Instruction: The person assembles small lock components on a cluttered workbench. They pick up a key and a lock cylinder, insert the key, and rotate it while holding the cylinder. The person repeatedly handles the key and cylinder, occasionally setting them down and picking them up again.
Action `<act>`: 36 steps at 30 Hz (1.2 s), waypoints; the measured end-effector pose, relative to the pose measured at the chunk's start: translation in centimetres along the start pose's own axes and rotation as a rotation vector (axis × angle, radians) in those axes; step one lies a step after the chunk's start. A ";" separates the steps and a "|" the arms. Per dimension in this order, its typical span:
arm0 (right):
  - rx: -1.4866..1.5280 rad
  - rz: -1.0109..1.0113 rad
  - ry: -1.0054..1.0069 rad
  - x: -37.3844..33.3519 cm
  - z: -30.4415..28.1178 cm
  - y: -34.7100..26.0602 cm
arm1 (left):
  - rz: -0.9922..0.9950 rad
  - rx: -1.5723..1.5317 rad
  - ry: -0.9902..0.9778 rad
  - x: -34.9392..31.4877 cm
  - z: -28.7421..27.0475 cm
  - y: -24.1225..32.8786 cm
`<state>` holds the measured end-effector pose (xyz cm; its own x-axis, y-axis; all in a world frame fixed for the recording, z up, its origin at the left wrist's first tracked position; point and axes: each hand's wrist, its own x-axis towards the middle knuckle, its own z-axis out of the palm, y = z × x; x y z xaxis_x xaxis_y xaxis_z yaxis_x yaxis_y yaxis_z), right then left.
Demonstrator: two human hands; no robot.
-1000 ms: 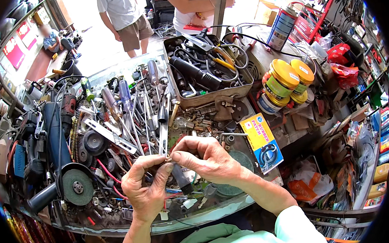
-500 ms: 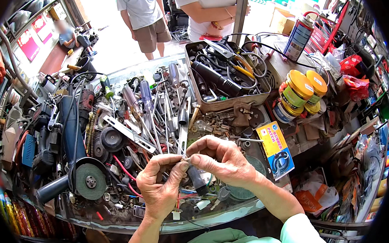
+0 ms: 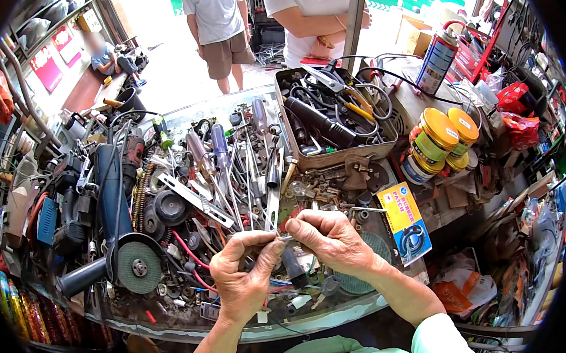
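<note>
My left hand (image 3: pixel 245 271) and my right hand (image 3: pixel 332 242) meet above the middle of the cluttered bench. Thumb and forefinger are pinched together on each. Between the fingertips is a small, pale, thin piece (image 3: pixel 286 237), too small to name. Beneath it lies a short black cylinder (image 3: pixel 294 266), partly behind the fingers. A flat slotted metal strip (image 3: pixel 272 207) stretches away just beyond my fingertips. Several screwdrivers, among them one with a purple clear handle (image 3: pixel 219 139), lie farther off. Red wire (image 3: pixel 184 250) loops to the left of my left hand.
An angle grinder (image 3: pixel 138 265) rests at left. A metal box (image 3: pixel 347 155) of tools and cables stands at the back right. Yellow-lidded tubs (image 3: pixel 438 129), a spray can (image 3: pixel 436 61) and a yellow-and-blue carton (image 3: pixel 404 224) are at right. Two people stand beyond the bench; another sits farther back.
The whole view has shifted slightly, so the scene sits a little lower and to the right. My right fingertips have drawn slightly away from the left ones, showing the small piece between them.
</note>
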<state>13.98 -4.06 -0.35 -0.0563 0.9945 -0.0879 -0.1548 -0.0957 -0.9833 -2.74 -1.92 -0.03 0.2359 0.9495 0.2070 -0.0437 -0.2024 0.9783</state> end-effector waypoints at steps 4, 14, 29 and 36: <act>-0.170 -0.112 0.070 -0.1 0.0 0.3 | -0.005 0.003 0.002 0.2 0.1 -0.1; 0.013 -0.041 -0.031 -0.3 0.0 -1.2 | -0.004 -0.016 0.028 0.4 0.0 0.2; -0.045 0.065 -0.065 -0.2 -0.7 -0.4 | 0.038 -0.002 0.025 0.3 0.0 -0.1; -0.015 -0.126 0.013 -0.2 0.4 -0.9 | -0.013 -0.030 0.031 0.5 -0.2 -0.1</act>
<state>13.75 -4.20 0.63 -0.0243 0.9991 0.0344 -0.1447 0.0305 -0.9890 -2.78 -1.42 -0.06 0.2064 0.9591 0.1939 -0.0700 -0.1831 0.9806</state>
